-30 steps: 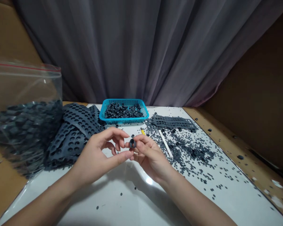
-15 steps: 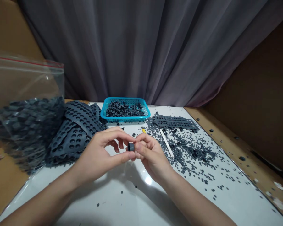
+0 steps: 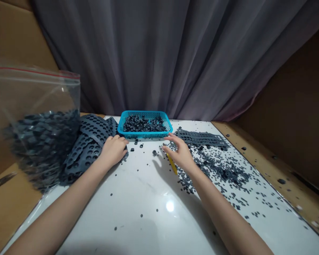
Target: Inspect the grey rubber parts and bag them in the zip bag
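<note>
My left hand (image 3: 113,150) rests at the right edge of the stacked dark grey foam sheets (image 3: 91,132), which are full of round holes. Its fingers curl down and inward, and whatever they hold is hidden. My right hand (image 3: 180,151) is open above the table, thumb and fingers apart, with nothing between them. Beneath it lies a yellow-handled tool (image 3: 172,163), partly covered. A small dark foam piece (image 3: 154,153) sits on the white table to the left of that hand. Behind both hands stands a blue basket (image 3: 145,134) of small black pieces with holes.
A clear zip bag (image 3: 42,141) of dark foam pieces stands at the left. Thin perforated strips (image 3: 202,138) lie at the back right, with many tiny dark discs (image 3: 225,173) scattered before them. A grey curtain (image 3: 149,53) hangs behind the table.
My hands have parted, the left moving to the foam sheets and the right toward the basket's front right corner. The dark foam piece they held together no longer shows between them.
</note>
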Motion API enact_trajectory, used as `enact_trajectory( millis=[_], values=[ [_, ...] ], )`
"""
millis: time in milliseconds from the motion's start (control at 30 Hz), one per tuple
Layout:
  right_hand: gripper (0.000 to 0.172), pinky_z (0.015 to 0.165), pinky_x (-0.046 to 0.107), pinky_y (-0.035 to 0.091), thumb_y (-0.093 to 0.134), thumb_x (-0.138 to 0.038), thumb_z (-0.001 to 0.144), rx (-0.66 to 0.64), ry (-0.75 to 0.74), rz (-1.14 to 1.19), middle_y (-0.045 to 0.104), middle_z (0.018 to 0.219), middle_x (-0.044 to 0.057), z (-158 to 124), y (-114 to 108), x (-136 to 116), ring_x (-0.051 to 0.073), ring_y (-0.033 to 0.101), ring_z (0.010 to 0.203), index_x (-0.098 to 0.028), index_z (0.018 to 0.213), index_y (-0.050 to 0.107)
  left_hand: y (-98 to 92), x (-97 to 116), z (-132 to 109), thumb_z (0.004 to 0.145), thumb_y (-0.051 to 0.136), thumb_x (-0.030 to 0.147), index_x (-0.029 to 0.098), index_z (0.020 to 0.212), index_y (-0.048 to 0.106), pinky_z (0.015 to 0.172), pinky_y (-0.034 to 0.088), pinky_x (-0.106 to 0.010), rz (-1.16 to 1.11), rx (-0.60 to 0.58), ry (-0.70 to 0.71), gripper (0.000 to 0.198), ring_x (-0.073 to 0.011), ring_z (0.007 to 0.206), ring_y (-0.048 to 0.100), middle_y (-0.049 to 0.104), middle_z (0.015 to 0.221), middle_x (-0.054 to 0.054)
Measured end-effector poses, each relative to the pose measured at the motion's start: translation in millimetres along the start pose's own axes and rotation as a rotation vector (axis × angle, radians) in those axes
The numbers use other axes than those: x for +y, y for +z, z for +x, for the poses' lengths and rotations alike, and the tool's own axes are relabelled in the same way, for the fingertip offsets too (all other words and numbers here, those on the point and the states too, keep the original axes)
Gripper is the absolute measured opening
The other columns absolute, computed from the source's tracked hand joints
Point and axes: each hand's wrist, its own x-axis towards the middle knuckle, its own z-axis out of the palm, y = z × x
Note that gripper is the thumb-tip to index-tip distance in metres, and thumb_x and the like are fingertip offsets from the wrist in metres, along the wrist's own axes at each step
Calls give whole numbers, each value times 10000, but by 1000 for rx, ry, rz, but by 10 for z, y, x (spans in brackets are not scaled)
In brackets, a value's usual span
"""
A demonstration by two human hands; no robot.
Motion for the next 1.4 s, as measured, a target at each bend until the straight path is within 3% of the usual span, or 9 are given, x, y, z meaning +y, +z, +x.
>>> enact_trajectory(
  millis=[133, 433, 633, 700, 800, 867, 1067, 1233, 1400],
  values=[
    [258, 980, 469, 357, 561, -340, 767, 39, -28, -19, 484, 1333, 96, -4, 23, 37, 262, 429, 1244, -230, 987, 637, 181, 109, -7, 789, 485, 227, 160, 892, 669, 782, 300, -412, -14, -12, 32, 221, -314, 960, 497, 662, 921, -154],
    [191, 956, 461, 370, 580, -278, 749, -118, -90, -112, 569, 1234, 103, -113, 271, 16, 244, 503, 1159, -215, 916, 648, 288, 160, -3, 817, 409, 206, 147, 714, 649, 806, 285, -449, -232, 27, -28, 268, -327, 941, 487, 647, 842, -190],
    [201, 923, 445, 398, 616, -295, 742, -113, -145, -1, 596, 1196, 74, -160, 275, -86, 225, 521, 1125, -244, 934, 646, 1, 232, -8, 817, 442, 361, 192, 817, 638, 745, 389, -333, -578, 4, -63, 258, -236, 865, 551, 662, 885, -88],
    [254, 929, 424, 403, 647, -297, 728, -89, -214, 90, 607, 1179, 51, -192, 243, -190, 206, 521, 1125, -268, 979, 637, -153, 306, -56, 817, 446, 431, 187, 860, 630, 688, 415, -285, -828, -72, -77, 308, -189, 792, 575, 661, 887, -63],
    [306, 942, 415, 405, 686, -257, 701, -51, -307, 202, 627, 1144, 25, -267, 201, -368, 191, 537, 1104, -299, 1000, 634, -351, 455, -163, 758, 577, 400, 172, 807, 632, 692, 403, -259, -1419, -260, -208, 240, -146, 765, 554, 632, 835, -38],
    [284, 928, 421, 416, 702, -232, 687, -27, -346, 221, 648, 1101, 24, -322, 186, -470, 194, 565, 1057, -301, 958, 651, -433, 553, -231, 736, 623, 351, 170, 769, 640, 684, 385, -247, -1613, -326, -264, 184, -123, 739, 532, 608, 784, -20],
    [147, 870, 425, 450, 701, -224, 689, 37, -302, 277, 692, 929, 19, -405, 179, -599, 193, 613, 925, -290, 819, 685, -492, 693, -327, 737, 633, 314, 178, 764, 679, 675, 380, -250, -1756, -348, -330, 147, -126, 747, 514, 606, 770, -25],
    [141, 887, 430, 455, 722, -225, 667, -2, -168, 500, 681, 937, 15, -395, 201, -535, 184, 609, 933, -288, 787, 684, -512, 714, -343, 761, 590, 294, 188, 712, 680, 637, 395, -242, -1928, -393, -326, 148, -132, 751, 519, 608, 793, -21],
    [115, 892, 425, 443, 707, -216, 683, -23, -156, 499, 677, 924, 11, -398, 225, -525, 176, 602, 923, -289, 771, 692, -493, 754, -359, 783, 568, 272, 181, 794, 684, 660, 422, -251, -2035, -451, -361, 148, -133, 781, 527, 620, 844, -37]
  ],
)
